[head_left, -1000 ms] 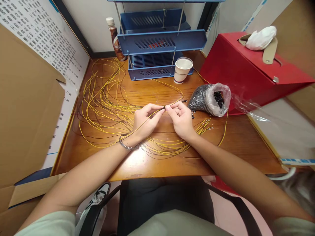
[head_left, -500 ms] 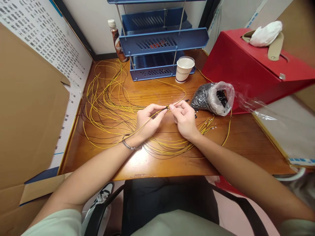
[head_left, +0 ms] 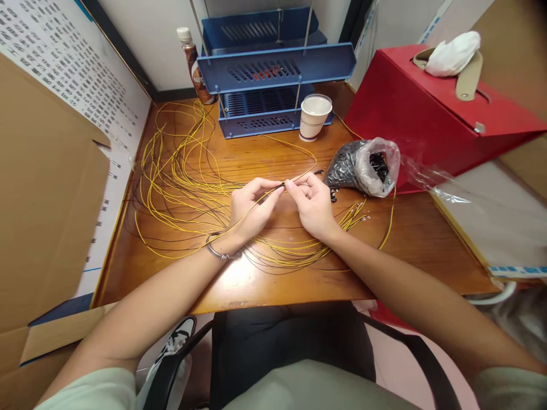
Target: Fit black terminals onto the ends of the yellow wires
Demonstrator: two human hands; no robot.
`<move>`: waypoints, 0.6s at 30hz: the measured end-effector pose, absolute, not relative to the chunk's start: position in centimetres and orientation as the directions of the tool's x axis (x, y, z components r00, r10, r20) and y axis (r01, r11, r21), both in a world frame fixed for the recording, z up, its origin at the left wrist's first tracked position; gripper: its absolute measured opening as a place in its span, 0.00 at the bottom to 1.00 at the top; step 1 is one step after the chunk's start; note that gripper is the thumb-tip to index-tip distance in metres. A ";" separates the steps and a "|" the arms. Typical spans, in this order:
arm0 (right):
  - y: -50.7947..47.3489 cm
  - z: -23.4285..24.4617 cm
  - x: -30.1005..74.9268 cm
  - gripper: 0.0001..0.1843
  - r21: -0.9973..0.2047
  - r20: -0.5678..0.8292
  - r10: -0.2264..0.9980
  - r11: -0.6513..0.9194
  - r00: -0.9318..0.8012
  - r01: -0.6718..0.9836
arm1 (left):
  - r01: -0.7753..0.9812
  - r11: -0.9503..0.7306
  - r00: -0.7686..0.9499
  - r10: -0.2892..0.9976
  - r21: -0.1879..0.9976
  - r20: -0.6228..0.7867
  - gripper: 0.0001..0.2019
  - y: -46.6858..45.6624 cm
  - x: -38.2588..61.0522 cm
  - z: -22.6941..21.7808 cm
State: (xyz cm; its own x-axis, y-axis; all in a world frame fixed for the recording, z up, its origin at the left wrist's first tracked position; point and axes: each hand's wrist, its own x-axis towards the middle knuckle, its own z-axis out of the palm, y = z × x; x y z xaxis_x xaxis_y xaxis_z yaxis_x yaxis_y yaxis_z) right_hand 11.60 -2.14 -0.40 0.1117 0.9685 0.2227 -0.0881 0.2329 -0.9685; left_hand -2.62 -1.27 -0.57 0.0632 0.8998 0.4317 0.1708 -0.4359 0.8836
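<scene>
My left hand point(head_left: 252, 208) pinches a thin yellow wire point(head_left: 239, 219) near its end, above the middle of the wooden desk point(head_left: 256, 279). My right hand point(head_left: 311, 205) is closed in a pinch right against it, holding a small black piece point(head_left: 283, 184) at the wire's tip. The fingertips of both hands nearly touch. A metal bangle point(head_left: 216, 250) circles my left wrist. Many loose yellow and dark wires point(head_left: 179, 182) lie spread under and to the left of my hands.
A clear plastic bag of small black parts point(head_left: 363, 165) lies right of my hands. Behind stand a paper cup point(head_left: 314, 117), blue stacked trays point(head_left: 273, 68) and a brown bottle point(head_left: 192, 57). A red box point(head_left: 427, 108) fills the right, cardboard point(head_left: 47, 205) the left.
Both hands stay pinched together on the wire end; only the view has shifted slightly.
</scene>
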 end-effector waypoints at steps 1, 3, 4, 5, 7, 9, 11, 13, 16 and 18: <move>-2.1 -0.5 11.6 0.20 -0.968 0.228 0.966 0.238 0.118 -0.078 | 0.172 -0.435 0.064 0.900 0.884 0.431 0.07 -1.3 -2.6 -0.6; -2.1 -0.6 11.6 0.20 -0.968 0.231 0.966 0.240 0.120 -0.075 | 0.182 -0.435 0.062 0.900 0.882 0.432 0.07 -1.3 -2.6 -0.5; -2.1 -0.6 11.6 0.19 -0.969 0.224 0.968 0.234 0.115 -0.082 | 0.186 -0.436 0.059 0.899 0.880 0.433 0.07 -1.3 -2.6 -0.5; -2.2 -0.7 11.6 0.19 -0.970 0.213 0.971 0.223 0.109 -0.097 | 0.188 -0.437 0.060 0.899 0.879 0.434 0.07 -1.3 -2.6 -0.5; -2.2 -0.8 11.7 0.18 -0.971 0.178 0.980 0.190 0.088 -0.147 | 0.188 -0.440 0.067 0.898 0.878 0.436 0.06 -1.3 -2.6 -0.6; -2.3 -0.9 11.7 0.18 -0.964 0.150 0.986 0.161 0.070 -0.211 | 0.189 -0.448 0.079 0.894 0.874 0.442 0.06 -1.3 -2.6 -0.6; -2.2 -0.9 11.8 0.18 -0.953 0.142 0.987 0.155 0.070 -0.259 | 0.198 -0.456 0.084 0.890 0.868 0.448 0.06 -1.3 -2.7 -0.7; -2.2 -0.8 11.8 0.19 -0.948 0.141 0.986 0.159 0.085 -0.276 | 0.208 -0.460 0.085 0.888 0.863 0.453 0.06 -1.3 -2.8 -0.7; -2.2 -0.6 11.8 0.20 -0.955 0.135 0.986 0.157 0.099 -0.252 | 0.216 -0.446 0.083 0.895 0.869 0.439 0.07 -1.4 -2.9 -0.7; -2.3 -0.4 11.7 0.21 -0.961 0.138 0.986 0.157 0.097 -0.227 | 0.212 -0.422 0.077 0.907 0.882 0.415 0.07 -1.4 -2.8 -0.6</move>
